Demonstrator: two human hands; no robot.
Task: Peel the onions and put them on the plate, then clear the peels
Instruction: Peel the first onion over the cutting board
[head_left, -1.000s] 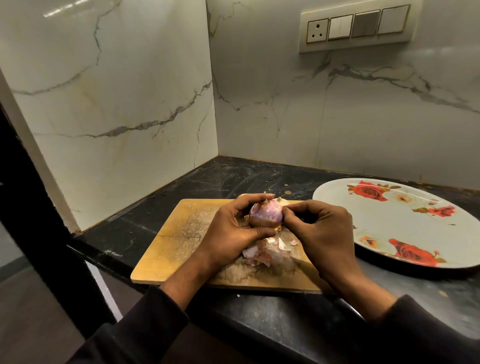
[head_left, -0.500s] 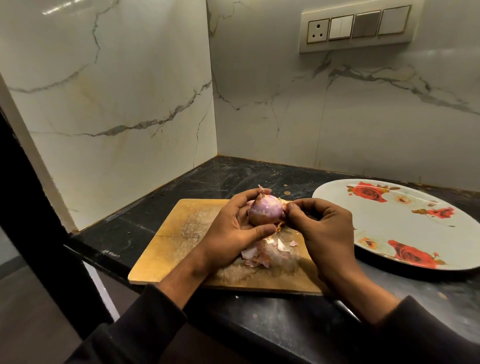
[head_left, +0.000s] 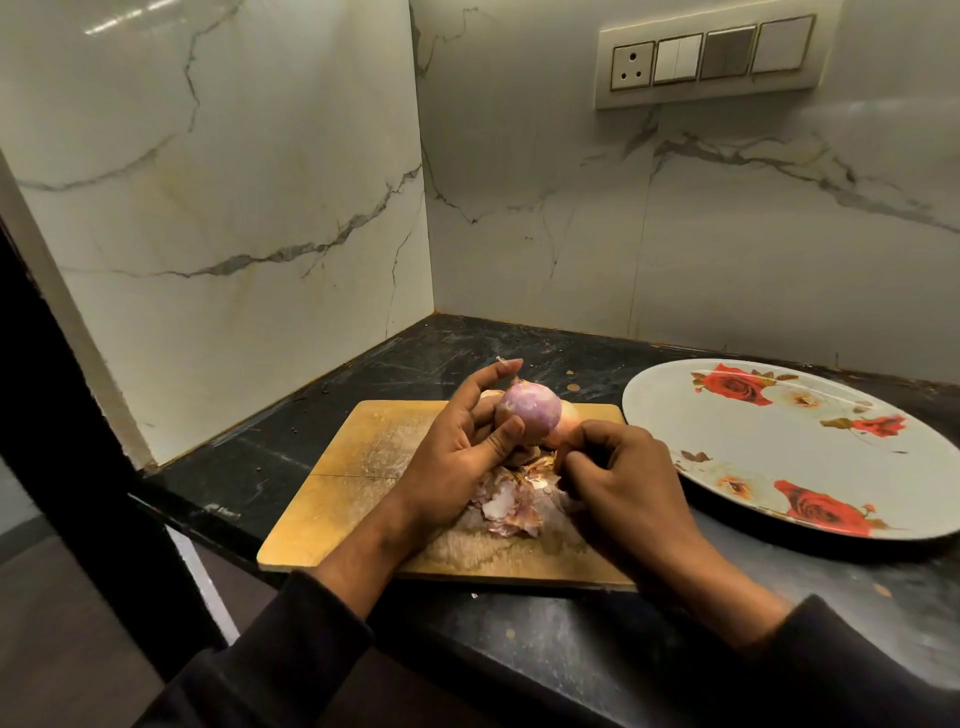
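Note:
My left hand (head_left: 457, 452) grips a pale purple, mostly peeled onion (head_left: 530, 410) above the wooden cutting board (head_left: 358, 467). My right hand (head_left: 618, 478) sits just right of and below the onion, its fingers curled and pinching a strip of peel at the onion's underside. A heap of pink and brown peels (head_left: 511, 506) lies on the board under both hands. Another pale onion (head_left: 569, 413) peeks out behind the held one. The white plate with red roses (head_left: 779, 447) stands to the right with nothing on it.
The board lies on a black stone counter (head_left: 519, 348) in a corner of two marble walls. The counter's front edge (head_left: 171, 512) drops off at the left. A switch panel (head_left: 706, 57) is high on the back wall.
My right hand has pulled down and away from the onion's side toward the peel heap. My left hand has turned the onion, showing more of its peeled surface.

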